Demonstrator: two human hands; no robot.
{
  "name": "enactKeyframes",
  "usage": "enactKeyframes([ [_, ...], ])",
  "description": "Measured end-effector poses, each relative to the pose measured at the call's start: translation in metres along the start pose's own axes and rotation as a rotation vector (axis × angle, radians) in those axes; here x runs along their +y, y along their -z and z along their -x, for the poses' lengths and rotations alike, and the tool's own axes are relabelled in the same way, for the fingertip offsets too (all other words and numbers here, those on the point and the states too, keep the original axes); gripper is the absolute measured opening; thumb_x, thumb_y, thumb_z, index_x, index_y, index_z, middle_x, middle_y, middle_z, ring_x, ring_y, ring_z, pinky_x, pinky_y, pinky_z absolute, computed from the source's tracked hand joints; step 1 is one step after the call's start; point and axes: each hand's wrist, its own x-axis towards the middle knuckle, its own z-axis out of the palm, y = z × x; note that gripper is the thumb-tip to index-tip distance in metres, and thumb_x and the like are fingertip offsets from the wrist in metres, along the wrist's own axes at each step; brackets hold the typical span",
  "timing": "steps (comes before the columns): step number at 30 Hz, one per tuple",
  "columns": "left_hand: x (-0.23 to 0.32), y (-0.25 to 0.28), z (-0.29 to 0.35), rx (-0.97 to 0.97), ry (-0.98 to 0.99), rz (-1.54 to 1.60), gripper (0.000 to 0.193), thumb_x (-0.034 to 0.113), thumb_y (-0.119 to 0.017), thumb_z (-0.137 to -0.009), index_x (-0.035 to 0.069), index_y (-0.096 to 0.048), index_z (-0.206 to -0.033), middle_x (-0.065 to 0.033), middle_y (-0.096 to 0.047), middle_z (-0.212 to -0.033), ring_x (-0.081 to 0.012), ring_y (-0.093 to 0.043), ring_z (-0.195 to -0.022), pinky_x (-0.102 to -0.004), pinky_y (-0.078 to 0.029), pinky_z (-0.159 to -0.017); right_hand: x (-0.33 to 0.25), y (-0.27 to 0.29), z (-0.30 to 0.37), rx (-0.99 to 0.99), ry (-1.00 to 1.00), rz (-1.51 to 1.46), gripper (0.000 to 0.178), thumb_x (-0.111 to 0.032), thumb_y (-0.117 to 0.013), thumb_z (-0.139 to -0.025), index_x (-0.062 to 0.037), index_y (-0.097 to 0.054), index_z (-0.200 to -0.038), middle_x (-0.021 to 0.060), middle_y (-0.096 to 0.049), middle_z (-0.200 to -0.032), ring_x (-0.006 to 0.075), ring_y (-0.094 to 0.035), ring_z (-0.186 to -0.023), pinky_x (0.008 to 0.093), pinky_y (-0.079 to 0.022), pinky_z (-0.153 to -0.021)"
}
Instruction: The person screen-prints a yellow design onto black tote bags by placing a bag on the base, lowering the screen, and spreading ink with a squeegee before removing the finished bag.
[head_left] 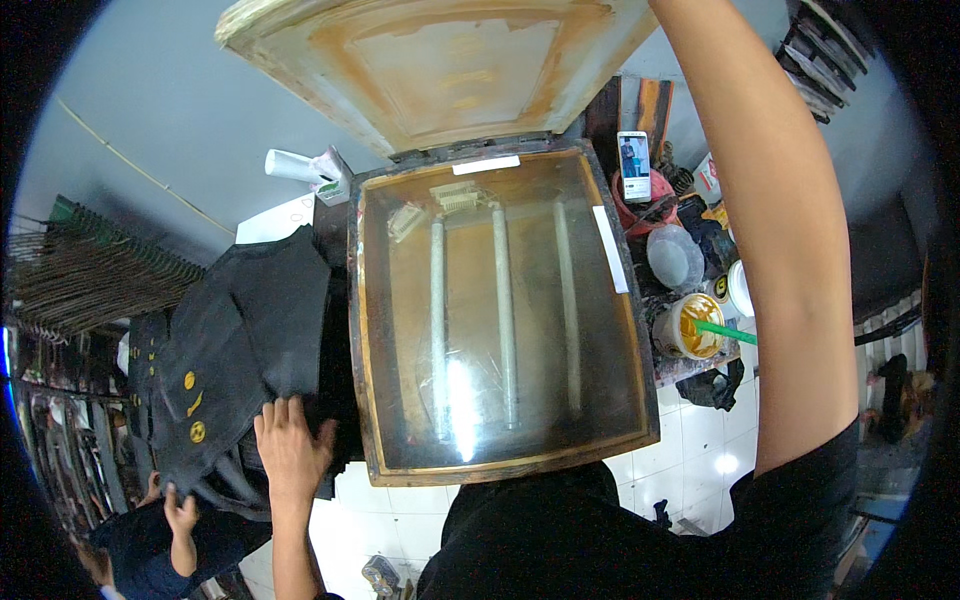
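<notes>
The person stands over a glass-topped wooden exposure box with three pale tube lamps lying lengthwise under the glass. Its hinged, rust-stained wooden lid is tipped up and back. The right arm reaches straight up past the lid's right corner, seemingly to hold it open; the right hand is out of view above the frame, so its grip cannot be told.

The left hand lies flat and open, fingers spread, on a stack of black garments with small yellow prints piled just beside the box's left wall, pressing rather than grasping.

At lower left another person's hand touches the same pile. To the right sit a tub of yellow ink with a green stick and an upright phone.
</notes>
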Motion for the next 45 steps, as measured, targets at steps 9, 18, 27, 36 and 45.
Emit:
enactKeyframes([
  [9, -0.028, 0.022, -0.001, 0.242, 0.192, 0.051, 0.009, 0.003, -0.06, -0.091, -0.004, -0.056, -0.093, -0.0237, -0.062, -0.083, -0.04, -0.064, -0.071, -0.0462, -0.05, -0.064, -0.003, -0.002, -0.001, 0.044, 0.072, 0.055, 0.036, -0.016, -0.058, -0.08, -0.0027, -0.076, -0.108, 0.03, -0.07, -0.106, 0.0437, -0.069, -0.101, 0.0479, -0.053, -0.09],
  [18, 0.153, -0.015, -0.052, -0.279, -0.583, 0.689, 0.057, 0.048, -0.05, -0.104, 0.008, -0.056, -0.144, -0.0194, -0.049, -0.153, -0.034, -0.031, -0.152, -0.0563, -0.014, -0.126, -0.005, -0.002, 0.013, 0.052, 0.092, 0.016, 0.035, -0.014, -0.057, -0.079, -0.0003, -0.076, -0.105, 0.0305, -0.07, -0.104, 0.0441, -0.069, -0.099, 0.0483, -0.053, -0.09],
  [27, 0.246, -0.093, -0.132, -0.02, -0.455, 0.9, 0.052, 0.041, -0.064, -0.096, 0.003, -0.063, -0.131, -0.0163, -0.066, -0.13, -0.0342, -0.056, -0.124, -0.0479, -0.036, -0.107, -0.014, 0.004, 0.038, 0.026, 0.055, 0.072, 0.032, -0.017, -0.059, -0.082, 0.0013, -0.076, -0.103, 0.0285, -0.071, -0.108, 0.0429, -0.068, -0.104, 0.048, -0.054, -0.091],
  [36, 0.317, -0.119, -0.294, -0.145, -0.111, 0.506, 0.12, 0.079, -0.063, -0.078, 0.006, -0.02, -0.162, -0.0249, -0.007, -0.169, -0.0428, 0.0, -0.157, -0.0611, -0.005, -0.124, -0.023, 0.011, 0.047, 0.052, 0.064, 0.029, 0.031, -0.018, -0.059, -0.085, 0.0022, -0.077, -0.1, 0.028, -0.071, -0.109, 0.0431, -0.068, -0.105, 0.0467, -0.054, -0.09],
  [45, 0.34, -0.101, -0.318, -0.308, -0.006, 0.507, 0.134, 0.085, -0.069, -0.067, 0.009, -0.017, -0.164, -0.0263, -0.002, -0.169, -0.0476, 0.007, -0.155, -0.0709, 0.002, -0.119, -0.028, 0.009, 0.047, 0.054, -0.009, 0.078, 0.033, -0.02, -0.06, -0.086, 0.0008, -0.076, -0.106, 0.0253, -0.071, -0.115, 0.0402, -0.068, -0.109, 0.0443, -0.054, -0.093],
])
